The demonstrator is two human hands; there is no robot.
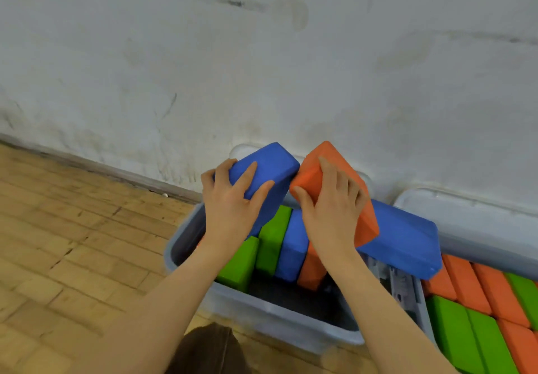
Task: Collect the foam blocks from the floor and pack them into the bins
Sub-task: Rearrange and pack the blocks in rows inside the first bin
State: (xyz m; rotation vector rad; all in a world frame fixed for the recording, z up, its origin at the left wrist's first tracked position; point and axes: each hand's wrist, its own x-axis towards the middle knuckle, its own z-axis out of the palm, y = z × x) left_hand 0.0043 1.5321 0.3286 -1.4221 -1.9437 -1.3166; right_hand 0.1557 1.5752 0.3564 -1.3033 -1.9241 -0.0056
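Blue block (263, 170), orange block (329, 181) above bin rim (186, 234)

Both bare forearms reach forward from the bottom edge, left from about 7 o'clock, right from about 5 o'clock, converging toward centre. The left hand (233, 202) is raised, fingers spread and curled round a blue block (267, 170). The right hand (332, 207), just beside it at 3 o'clock, grips an orange block (317, 167), fingers curled over its top.
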